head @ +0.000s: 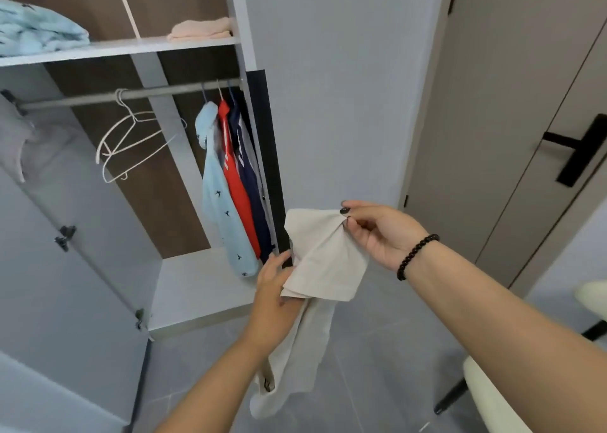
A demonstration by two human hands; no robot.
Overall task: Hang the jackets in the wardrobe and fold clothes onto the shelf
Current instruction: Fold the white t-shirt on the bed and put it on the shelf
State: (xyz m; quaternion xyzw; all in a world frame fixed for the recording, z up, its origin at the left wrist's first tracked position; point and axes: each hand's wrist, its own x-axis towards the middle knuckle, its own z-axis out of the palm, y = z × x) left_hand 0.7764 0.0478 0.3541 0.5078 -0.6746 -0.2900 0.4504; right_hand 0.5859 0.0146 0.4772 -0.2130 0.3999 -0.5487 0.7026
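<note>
I hold a beige garment (323, 262) in the air in front of the open wardrobe. My right hand (377, 232) pinches its top corner between thumb and fingers. My left hand (272, 285) grips the garment's lower left fold, and the rest hangs down toward the floor. Inside the wardrobe, a light blue jacket (220, 202), a red one (235, 183) and a navy one (249, 176) hang at the right end of the rail (98, 97). On the shelf (131, 46) lie a folded light blue item (36, 32) and a folded peach item (200, 30).
Empty white hangers (131, 137) hang mid-rail. The wardrobe door (59, 252) stands open at left. A grey room door with a black handle (578, 150) is at right. A cream chair (489, 396) sits at lower right on the grey tiled floor.
</note>
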